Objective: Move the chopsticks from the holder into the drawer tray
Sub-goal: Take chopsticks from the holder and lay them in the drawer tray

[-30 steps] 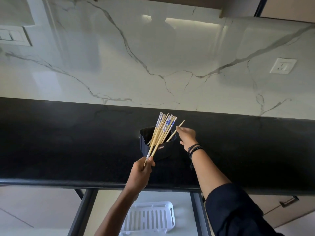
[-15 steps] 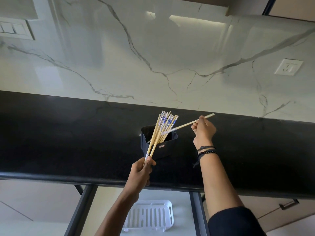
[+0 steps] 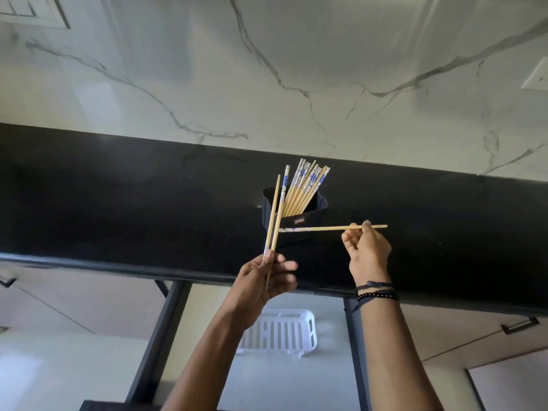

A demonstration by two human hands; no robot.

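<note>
A black holder stands on the black counter with several bamboo chopsticks, blue-patterned at the top, leaning in it. My left hand is in front of the holder and grips two chopsticks that point up, crossing the holder's left edge. My right hand is to the right of the holder and pinches one chopstick held level, its patterned end pointing left toward my left hand. A white slotted tray lies in the open drawer below the counter.
A marble backsplash rises behind the counter, with a switch plate at top left and a socket at right. Dark drawer rails flank the tray. A cabinet handle sits at lower right.
My right hand has drawn one chopstick out of the holder and turned it level, lower and toward my left hand. My left hand now grips two chopsticks apart from the bundle.
</note>
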